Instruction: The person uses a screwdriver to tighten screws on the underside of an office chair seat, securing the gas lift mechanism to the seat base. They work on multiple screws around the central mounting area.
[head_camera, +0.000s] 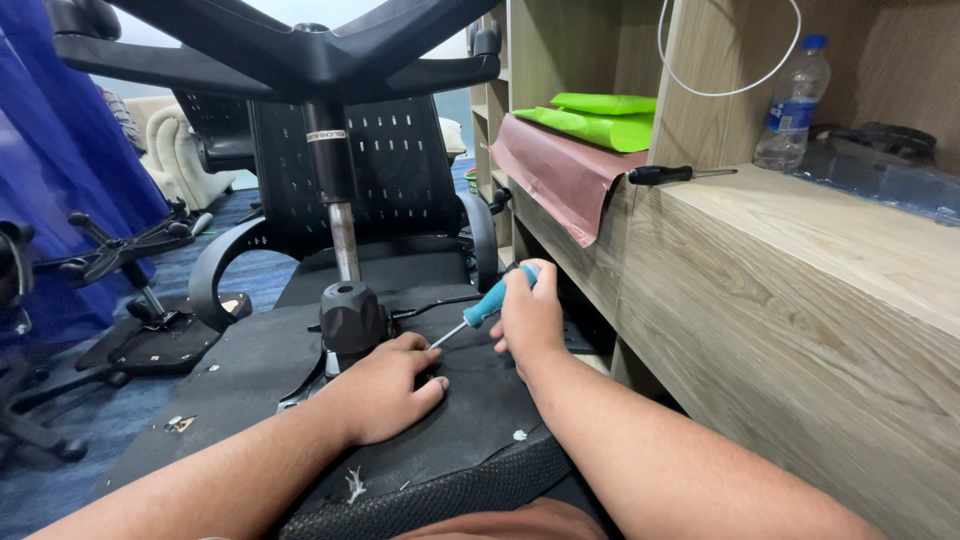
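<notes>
Spare chair base (130, 245): lies on the floor at far left, well apart from your work.
Upturned chair (300, 360): rests seat-down in front of you, its black underside facing up, gas column (340, 215) and star base (300, 50) rising above.
Left hand (385, 385): you press it flat on the seat underside just beside the black column housing (352, 318); its grip is loosely curled, holding nothing. Keep it there to brace the seat, with fingers clear of the tip.
Screwdriver (487, 300): blue-handled, slanting down and left, its tip meeting the seat underside right beside your left hand; the screw itself is hidden.
Right hand (530, 320): your grip is clenched round the screwdriver handle. Keep the shaft in line with the screw and push down as you turn, so the tip likely won't slip.
Shelf compartment: holds a pink folded sheet (555, 175) hanging over the edge, with green flat packs (600, 115) on top.
Worktop (800, 230): carries a second, black-handled screwdriver (675, 174).
Bottle (793, 105): clear plastic, blue cap, upright; looks nearly empty.
</notes>
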